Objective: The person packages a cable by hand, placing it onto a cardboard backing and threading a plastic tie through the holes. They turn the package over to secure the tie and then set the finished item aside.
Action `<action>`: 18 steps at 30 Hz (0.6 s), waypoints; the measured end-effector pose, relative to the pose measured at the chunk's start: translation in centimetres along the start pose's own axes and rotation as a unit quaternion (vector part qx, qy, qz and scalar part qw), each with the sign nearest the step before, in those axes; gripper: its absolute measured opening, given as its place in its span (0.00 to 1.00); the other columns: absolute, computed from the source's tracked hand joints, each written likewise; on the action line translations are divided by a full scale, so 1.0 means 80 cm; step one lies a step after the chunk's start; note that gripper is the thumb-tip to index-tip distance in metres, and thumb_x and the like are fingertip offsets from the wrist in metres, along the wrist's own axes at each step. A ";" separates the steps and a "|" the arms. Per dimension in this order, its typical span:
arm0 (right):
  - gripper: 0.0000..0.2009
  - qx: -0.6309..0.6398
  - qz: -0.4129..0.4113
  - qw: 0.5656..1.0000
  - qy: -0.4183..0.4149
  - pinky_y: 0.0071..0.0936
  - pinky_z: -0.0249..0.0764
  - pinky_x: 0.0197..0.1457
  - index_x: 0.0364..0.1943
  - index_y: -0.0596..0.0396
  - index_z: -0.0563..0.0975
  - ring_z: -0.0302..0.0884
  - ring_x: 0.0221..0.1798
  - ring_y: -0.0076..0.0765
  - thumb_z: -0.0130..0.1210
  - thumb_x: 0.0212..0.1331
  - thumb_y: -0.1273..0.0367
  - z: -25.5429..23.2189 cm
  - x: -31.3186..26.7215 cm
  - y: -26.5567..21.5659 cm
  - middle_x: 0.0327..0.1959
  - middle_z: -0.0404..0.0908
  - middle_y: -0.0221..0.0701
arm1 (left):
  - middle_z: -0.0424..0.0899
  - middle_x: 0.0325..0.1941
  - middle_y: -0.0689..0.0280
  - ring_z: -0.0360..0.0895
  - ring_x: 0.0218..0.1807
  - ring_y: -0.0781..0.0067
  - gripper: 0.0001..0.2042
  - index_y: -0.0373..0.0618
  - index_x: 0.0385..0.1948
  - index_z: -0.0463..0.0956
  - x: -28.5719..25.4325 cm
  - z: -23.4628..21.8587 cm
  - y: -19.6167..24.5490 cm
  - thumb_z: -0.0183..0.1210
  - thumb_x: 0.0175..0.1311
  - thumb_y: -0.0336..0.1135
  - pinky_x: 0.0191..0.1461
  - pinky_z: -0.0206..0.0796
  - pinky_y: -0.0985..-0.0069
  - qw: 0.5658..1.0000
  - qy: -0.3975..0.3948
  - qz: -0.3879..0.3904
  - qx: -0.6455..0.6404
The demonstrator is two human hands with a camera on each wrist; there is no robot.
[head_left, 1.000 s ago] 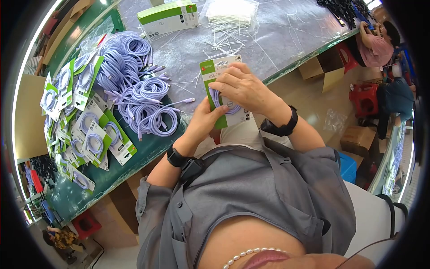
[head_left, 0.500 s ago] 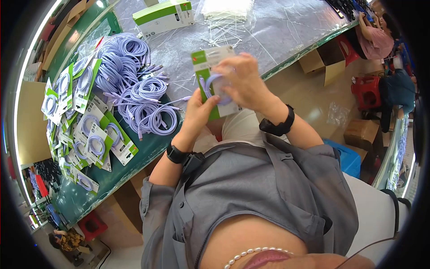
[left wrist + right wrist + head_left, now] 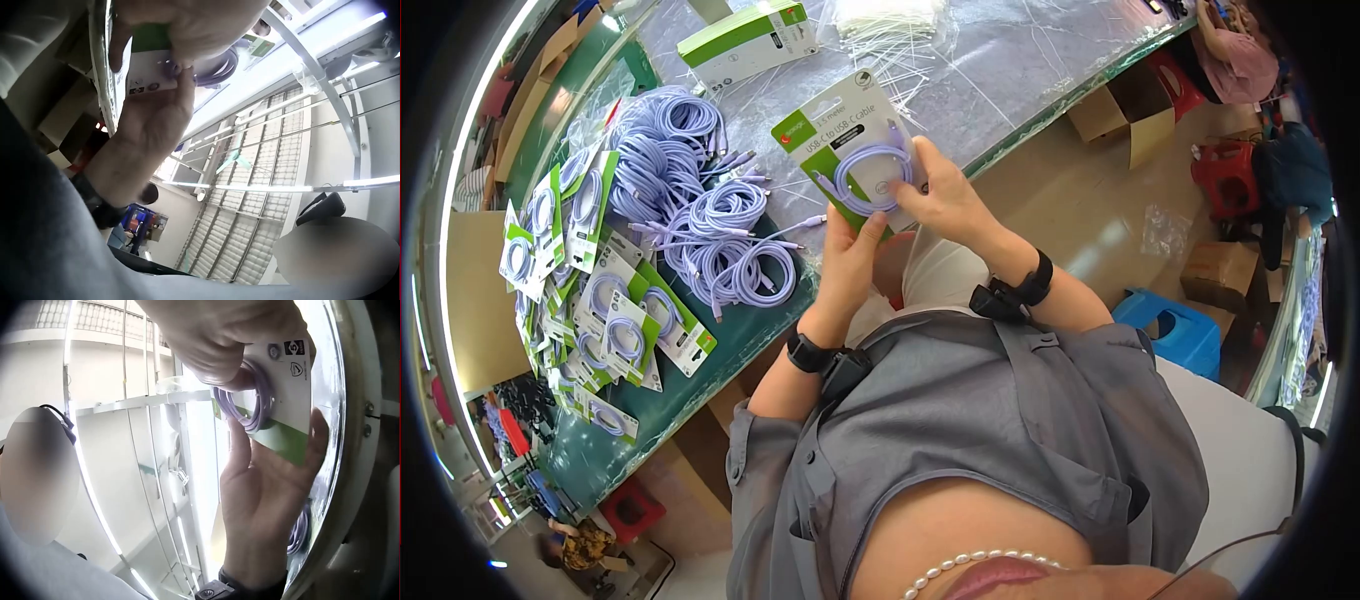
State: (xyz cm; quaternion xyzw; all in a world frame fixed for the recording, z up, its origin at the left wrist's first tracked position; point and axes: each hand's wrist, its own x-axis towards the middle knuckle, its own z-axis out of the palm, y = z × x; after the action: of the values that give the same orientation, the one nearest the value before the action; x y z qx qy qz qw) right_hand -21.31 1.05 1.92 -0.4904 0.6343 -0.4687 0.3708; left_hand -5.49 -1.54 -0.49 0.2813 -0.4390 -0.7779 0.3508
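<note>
In the head view a green and white packaging card [image 3: 825,118] printed "USB-C to USB-C cable" is tilted with its face up. A coiled lilac USB-C cable [image 3: 840,176] lies against its front. My left hand [image 3: 848,255] grips the card's lower edge, thumb on the front near the coil. At the right edge my right hand [image 3: 950,200] pinches the card, with its thumb over the coil. Both hands also show around the card in the right wrist view, where the cable [image 3: 265,400] forms a loop beside the thumbs.
Loose lilac cables [image 3: 730,240] are heaped on the table left of my hands. Beyond them lies a pile of carded cables [image 3: 605,300]. A stack of flat cards [image 3: 750,55] and white zip ties [image 3: 890,30] stand farther back. A blue stool [image 3: 1175,335] is at the right.
My right hand has moved off the front of the card to its right edge. The card has tilted leftward and risen a little, and its printed face and coil now show more fully.
</note>
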 end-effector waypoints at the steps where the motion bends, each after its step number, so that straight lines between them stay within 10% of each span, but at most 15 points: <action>1: 0.16 -0.006 -0.015 1.000 0.007 0.33 0.70 0.43 0.45 0.58 0.67 0.74 0.36 0.41 0.56 0.53 0.69 0.003 -0.002 -0.004 0.35 0.75 0.41 | 0.64 0.61 0.62 0.67 0.61 0.66 0.22 0.49 0.62 0.53 0.000 0.001 -0.003 0.46 0.68 0.26 0.55 0.73 0.60 1.000 0.007 0.022 0.000; 18: 0.20 0.038 0.029 0.998 -0.030 0.36 0.70 0.46 0.49 0.61 0.64 0.73 0.43 0.39 0.55 0.52 0.70 0.008 0.008 0.012 0.40 0.72 0.42 | 0.72 0.53 0.59 0.77 0.50 0.66 0.16 0.43 0.56 0.58 0.019 0.003 0.005 0.46 0.70 0.35 0.44 0.79 0.68 0.998 0.062 -0.022 0.022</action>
State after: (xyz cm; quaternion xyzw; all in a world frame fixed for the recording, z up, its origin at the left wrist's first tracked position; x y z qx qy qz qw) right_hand -21.15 0.35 0.78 -0.4711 0.6182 -0.4667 0.4220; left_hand -6.45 -2.74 -0.24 0.3463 -0.4270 -0.7566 0.3540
